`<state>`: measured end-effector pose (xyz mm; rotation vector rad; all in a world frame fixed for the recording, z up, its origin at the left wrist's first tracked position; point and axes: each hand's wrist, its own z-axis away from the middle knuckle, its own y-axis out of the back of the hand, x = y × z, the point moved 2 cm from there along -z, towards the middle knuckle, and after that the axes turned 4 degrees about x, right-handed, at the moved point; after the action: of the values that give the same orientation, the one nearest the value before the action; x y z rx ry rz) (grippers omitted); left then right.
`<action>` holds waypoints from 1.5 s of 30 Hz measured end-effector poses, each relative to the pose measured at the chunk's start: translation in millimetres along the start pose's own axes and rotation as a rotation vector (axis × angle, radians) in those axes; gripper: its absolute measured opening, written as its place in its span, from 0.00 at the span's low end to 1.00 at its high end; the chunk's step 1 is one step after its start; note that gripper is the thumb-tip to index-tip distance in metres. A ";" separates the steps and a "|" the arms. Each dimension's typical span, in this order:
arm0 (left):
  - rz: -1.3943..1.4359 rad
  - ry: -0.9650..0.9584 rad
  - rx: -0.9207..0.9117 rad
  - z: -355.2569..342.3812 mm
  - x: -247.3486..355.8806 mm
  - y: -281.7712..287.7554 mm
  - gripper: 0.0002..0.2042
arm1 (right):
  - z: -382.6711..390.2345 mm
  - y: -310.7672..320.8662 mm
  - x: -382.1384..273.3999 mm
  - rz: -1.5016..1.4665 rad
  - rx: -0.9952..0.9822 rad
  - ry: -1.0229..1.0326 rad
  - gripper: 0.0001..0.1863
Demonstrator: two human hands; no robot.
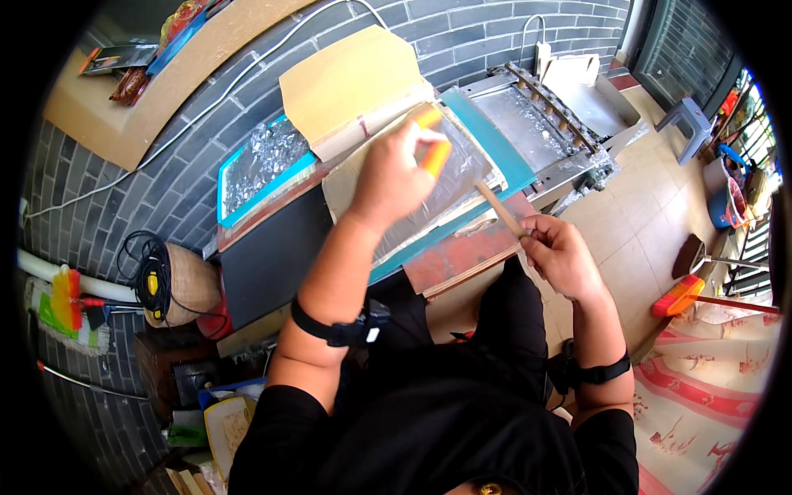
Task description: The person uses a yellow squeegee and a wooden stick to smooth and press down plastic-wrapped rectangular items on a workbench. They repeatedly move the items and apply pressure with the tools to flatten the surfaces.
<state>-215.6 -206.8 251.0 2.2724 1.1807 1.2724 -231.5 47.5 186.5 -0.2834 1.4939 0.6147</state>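
My left hand is closed on an orange tool, slightly blurred, over a stack of thin sheets with a translucent dark top sheet. At the stack's lower right, my right hand pinches a flat wooden stick, angled up toward the sheets. The stack lies on a teal board, with a reddish worn board beneath at the near right.
A yellow board leans behind a blue tray of crumpled foil. A metal rolling machine stands back right; a dark panel lies left. Coiled cable, grey stool, broom and curtain surround me.
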 end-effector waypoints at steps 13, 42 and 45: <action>-0.890 0.016 -0.016 -94.6 -155.1 78.7 0.24 | -10.5 -3.8 -13.6 -0.053 0.014 -0.073 0.09; -0.380 0.032 -0.052 108.6 -22.5 2.9 0.17 | 5.4 6.2 -4.4 -0.029 0.038 -0.005 0.11; -0.393 0.052 -0.090 113.1 -23.1 -4.4 0.17 | 5.8 6.8 -2.9 -0.016 0.020 0.003 0.10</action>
<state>-132.9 -206.1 170.3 1.8350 1.4660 1.2067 -230.2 55.6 191.1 -0.2809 1.4982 0.5867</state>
